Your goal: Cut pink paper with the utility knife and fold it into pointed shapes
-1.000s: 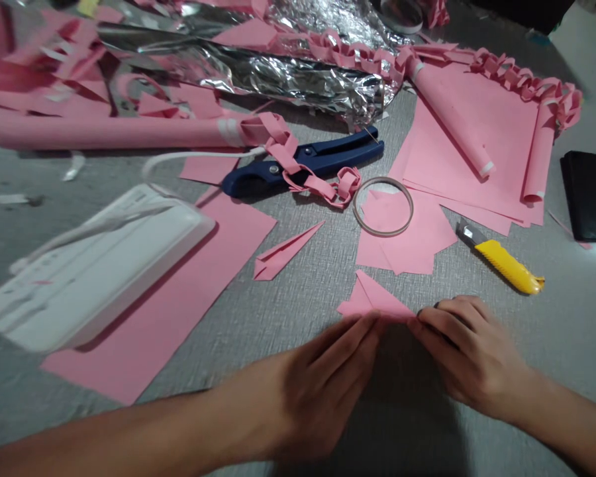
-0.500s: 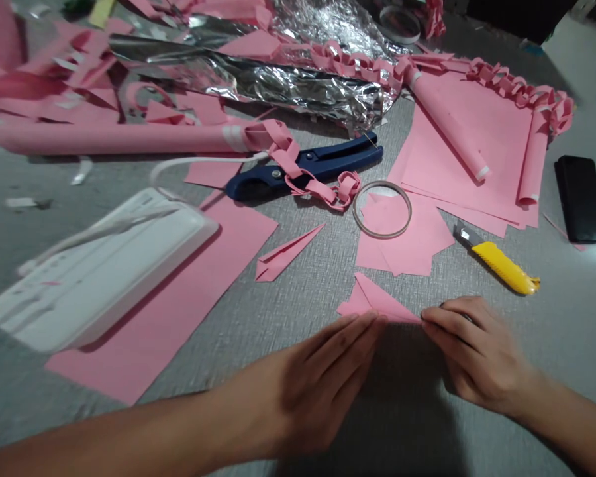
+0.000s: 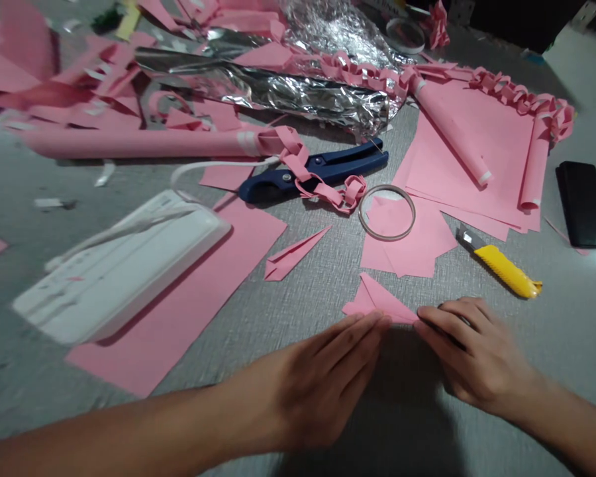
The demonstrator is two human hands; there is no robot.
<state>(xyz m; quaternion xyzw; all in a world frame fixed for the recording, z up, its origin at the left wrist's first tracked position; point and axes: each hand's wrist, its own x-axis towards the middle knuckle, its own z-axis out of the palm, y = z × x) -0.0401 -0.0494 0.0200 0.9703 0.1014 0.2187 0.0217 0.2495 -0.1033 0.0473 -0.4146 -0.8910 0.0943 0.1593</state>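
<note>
A small piece of folded pink paper [image 3: 380, 299] lies on the grey table, its narrow tip pointing right. The fingers of my left hand [image 3: 335, 371] are pressed together along its near edge. At the tip, my right hand [image 3: 474, 354] pinches the same paper; a dark ring-like band shows at its fingers. Just beyond is a second folded pink paper [image 3: 295, 257], long and pointed. A roll of thin tape [image 3: 386, 237] rests on cut pink sheets [image 3: 427, 245]. To the right of them lies a yellow box cutter [image 3: 509, 270] with its blade end toward the sheets.
A white power bank [image 3: 124, 265] with a cable sits on a pink sheet [image 3: 193, 305] at left. Blue-handled scissors or snips [image 3: 338, 171] lie under a pink paper chain [image 3: 328, 192]. Silver foil [image 3: 278, 86], rolled pink tubes [image 3: 149, 142] and a black phone [image 3: 582, 204] surround the work area.
The view has shifted slightly, so the table's items appear a little further right. My right fingertips sit slightly closer to my left hand along the folded paper.
</note>
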